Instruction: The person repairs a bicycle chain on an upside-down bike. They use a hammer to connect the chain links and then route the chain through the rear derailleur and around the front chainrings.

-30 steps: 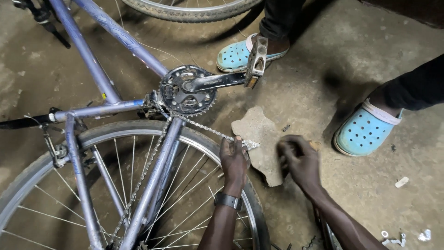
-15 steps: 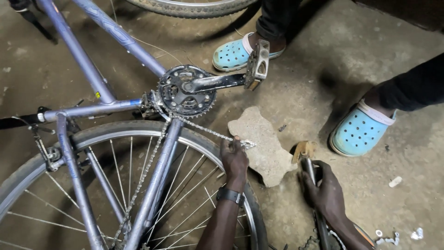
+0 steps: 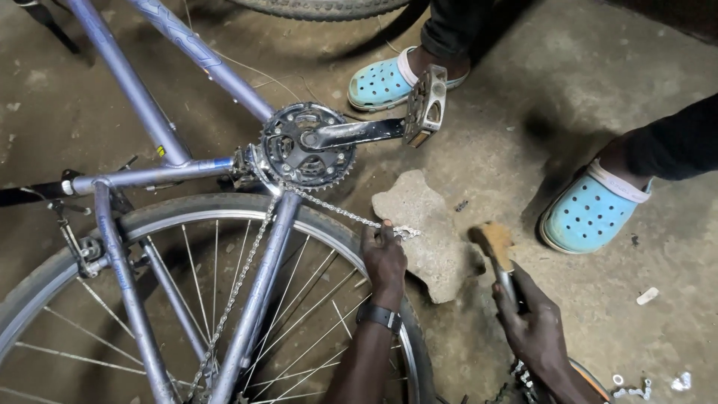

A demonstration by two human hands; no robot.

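The left hand [image 3: 384, 258] stays pinched on the chain [image 3: 351, 218], its end lying on the stone [image 3: 428, 224]. The right hand [image 3: 532, 329], fingers wrapped around a hammer [image 3: 495, 243], has drawn back from the stone, hammerhead now raised beside it.

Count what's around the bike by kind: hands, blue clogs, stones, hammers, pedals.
Hands: 2, left hand on the chain, right hand gripping the hammer
Blue clogs: 2
Stones: 1
Hammers: 1
Pedals: 1
Total: 7
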